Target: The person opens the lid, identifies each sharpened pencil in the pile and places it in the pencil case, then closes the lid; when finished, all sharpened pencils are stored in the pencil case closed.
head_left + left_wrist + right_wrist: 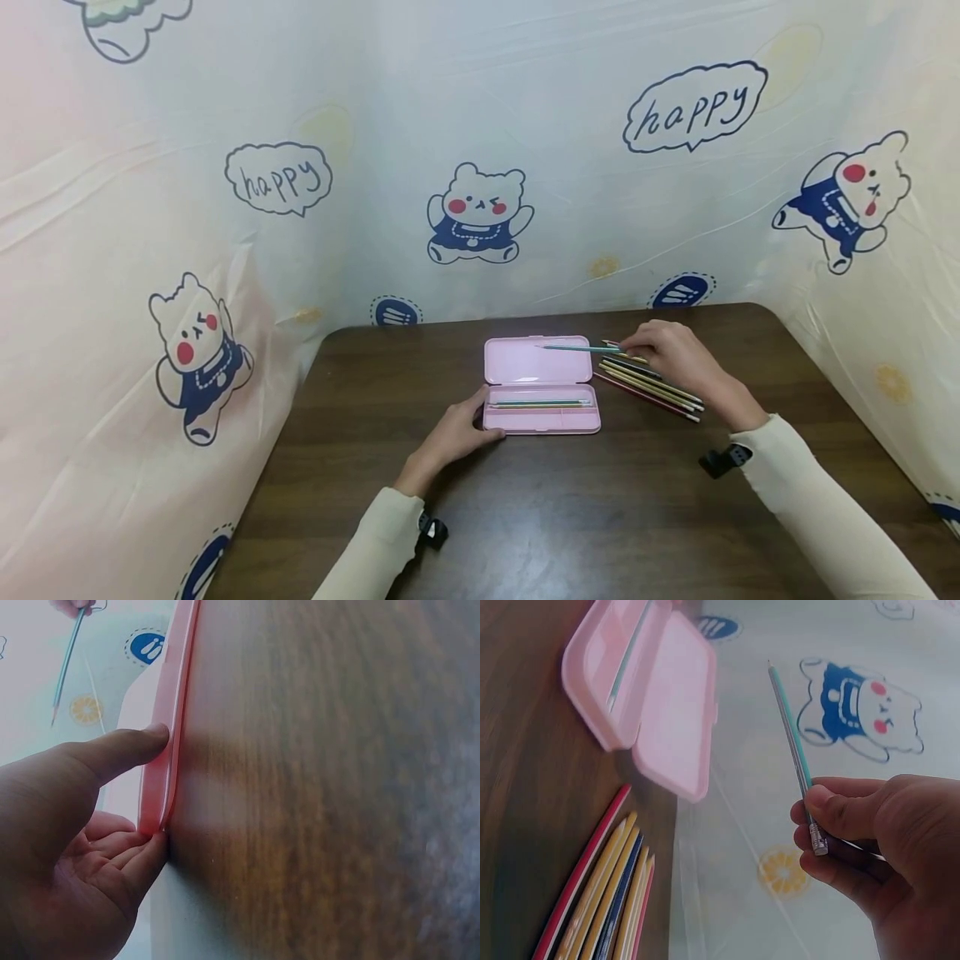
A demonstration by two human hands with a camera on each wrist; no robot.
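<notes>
A pink pencil case (510, 365) lies unfolded on the table, its lid flat toward the back and its tray in front. A few pencils (536, 404) rest lengthwise inside the tray. My left hand (450, 429) holds the case at its left end, the thumb against the front wall and the fingers round the corner, as the left wrist view shows. Over the right side of the lid, a teal pencil (789, 724) is pinched near its ferrule end between the thumb and fingers of my right hand (671, 354), its tip pointing left.
Several loose pencils (652, 387), yellow, dark and red, lie slantwise just right of the case, below the right hand. The brown wooden table (570, 517) ends at a printed cloth backdrop (360, 250), which also hangs at both sides.
</notes>
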